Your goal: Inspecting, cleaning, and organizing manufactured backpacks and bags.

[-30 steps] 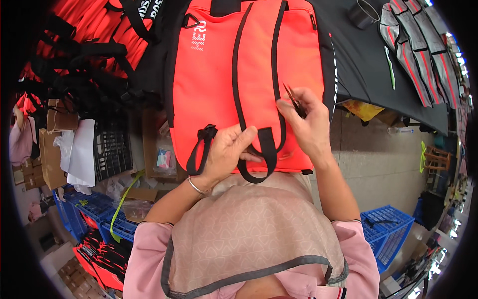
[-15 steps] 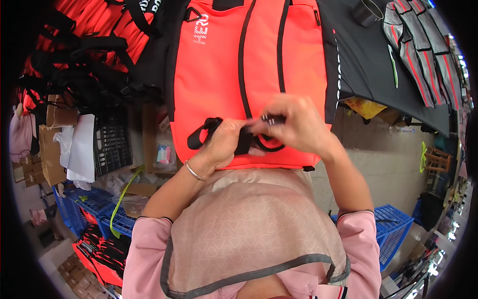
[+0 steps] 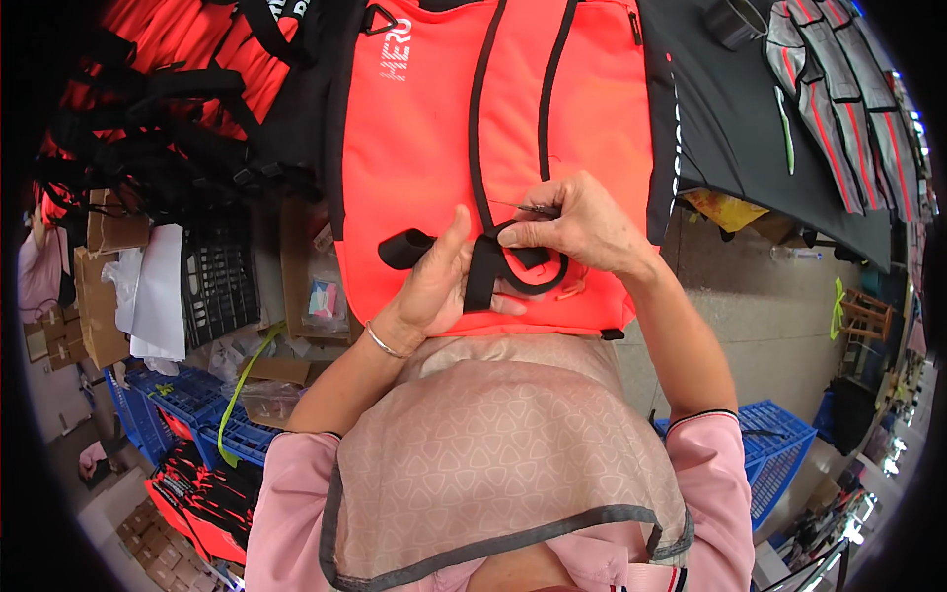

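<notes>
A bright orange-red backpack (image 3: 404, 148) with dark sides lies in front of me, its lower end toward my body. My left hand (image 3: 439, 271) is over its lower part, thumb stretched up and apart, fingers passing beneath a black webbing strap (image 3: 480, 276). My right hand (image 3: 592, 227) is closed round a slim dark pointed tool (image 3: 541, 209), its thin tip toward the left; its exact kind is unclear. The right thumb touches the black strap by a curved black loop (image 3: 538, 289). Orange thread ends (image 3: 570, 290) show beside that loop.
More orange and black bags (image 3: 197, 59) are heaped at far left. On the dark table at right are a metal cup (image 3: 735, 22), a slim white-green tool (image 3: 784, 128) and grey strips with red lines (image 3: 829, 99). Blue crates (image 3: 779, 454) stand low on both sides.
My left thumb has lifted off the strap and points up. The right hand has slowed from a blur, and the tool in it has turned its thin tip leftward.
</notes>
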Motion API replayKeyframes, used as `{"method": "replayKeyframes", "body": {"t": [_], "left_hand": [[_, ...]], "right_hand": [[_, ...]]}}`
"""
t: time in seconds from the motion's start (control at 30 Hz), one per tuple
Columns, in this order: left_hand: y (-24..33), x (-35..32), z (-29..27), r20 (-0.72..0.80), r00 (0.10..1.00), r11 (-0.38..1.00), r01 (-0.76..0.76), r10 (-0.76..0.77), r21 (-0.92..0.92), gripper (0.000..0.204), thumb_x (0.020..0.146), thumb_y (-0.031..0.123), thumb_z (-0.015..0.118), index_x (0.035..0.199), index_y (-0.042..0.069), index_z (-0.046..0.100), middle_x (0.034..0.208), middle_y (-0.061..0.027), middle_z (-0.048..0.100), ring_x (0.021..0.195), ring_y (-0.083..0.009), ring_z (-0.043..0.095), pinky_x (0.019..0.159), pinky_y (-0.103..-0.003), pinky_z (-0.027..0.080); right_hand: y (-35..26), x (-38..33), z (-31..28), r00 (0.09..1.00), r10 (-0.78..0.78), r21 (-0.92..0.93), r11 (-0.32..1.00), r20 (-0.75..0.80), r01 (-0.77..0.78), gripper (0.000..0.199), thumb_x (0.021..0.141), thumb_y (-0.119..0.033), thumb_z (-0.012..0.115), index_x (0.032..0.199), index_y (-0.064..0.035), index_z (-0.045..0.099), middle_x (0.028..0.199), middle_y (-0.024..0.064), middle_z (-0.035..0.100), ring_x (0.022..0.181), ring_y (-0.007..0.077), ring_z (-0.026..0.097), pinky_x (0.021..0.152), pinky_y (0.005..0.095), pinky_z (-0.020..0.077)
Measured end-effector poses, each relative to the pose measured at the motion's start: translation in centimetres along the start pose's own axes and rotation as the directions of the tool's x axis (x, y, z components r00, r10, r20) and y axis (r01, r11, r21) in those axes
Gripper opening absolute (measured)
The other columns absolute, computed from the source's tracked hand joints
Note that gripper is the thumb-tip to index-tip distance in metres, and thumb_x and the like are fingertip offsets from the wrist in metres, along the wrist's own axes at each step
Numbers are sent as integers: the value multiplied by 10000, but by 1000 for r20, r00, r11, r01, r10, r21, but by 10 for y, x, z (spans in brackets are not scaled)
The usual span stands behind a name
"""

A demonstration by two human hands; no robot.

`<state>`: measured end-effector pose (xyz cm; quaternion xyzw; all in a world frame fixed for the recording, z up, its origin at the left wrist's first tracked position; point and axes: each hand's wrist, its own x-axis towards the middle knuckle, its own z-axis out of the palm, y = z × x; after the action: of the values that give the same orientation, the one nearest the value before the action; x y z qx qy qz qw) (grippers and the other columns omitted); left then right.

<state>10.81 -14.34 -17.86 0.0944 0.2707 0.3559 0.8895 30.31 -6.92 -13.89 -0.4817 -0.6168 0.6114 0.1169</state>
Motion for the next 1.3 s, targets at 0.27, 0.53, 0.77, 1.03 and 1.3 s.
{"method": "replayKeyframes", "body": {"t": [0.27,0.53,0.77,1.03,1.3], "left_hand": [[-17,2,15,-176,952,779,-91,252,621,355,944,260,666,1114,-49,631,970,-107,689,807,-191,712,664,-260,591],[-20,7,15,-240,868,708,-166,436,686,379,979,340,605,1011,-36,645,841,-38,665,651,-115,662,552,-249,571],[-19,5,19,-271,821,646,-149,503,749,349,969,309,620,931,-36,655,733,-30,642,619,-103,641,532,-256,547],[-19,-4,7,15,828,472,-334,561,816,198,858,126,754,970,-31,707,731,5,660,660,-33,534,575,-232,433],[-19,-4,-1,199,792,116,-321,578,940,246,799,77,806,1001,-20,704,749,-53,685,660,-43,566,575,-231,453]], "right_hand": [[17,-8,6,997,-77,170,982,-33,81,237,830,-190,752,862,42,717,634,20,586,607,72,517,585,275,453],[23,-62,7,828,-272,-187,961,-490,205,350,817,-137,773,1103,18,644,901,115,682,774,195,637,710,306,507],[24,-74,4,512,-858,-952,197,-51,235,381,686,-229,837,1013,-84,704,842,4,658,641,157,537,557,288,378],[29,-68,-5,527,-817,-878,411,-234,247,361,666,-207,847,976,-77,714,837,16,657,668,172,544,578,305,392],[41,-75,-3,535,-806,-871,431,-253,237,385,639,-185,864,978,-75,719,834,20,657,680,176,552,583,304,398]]}}
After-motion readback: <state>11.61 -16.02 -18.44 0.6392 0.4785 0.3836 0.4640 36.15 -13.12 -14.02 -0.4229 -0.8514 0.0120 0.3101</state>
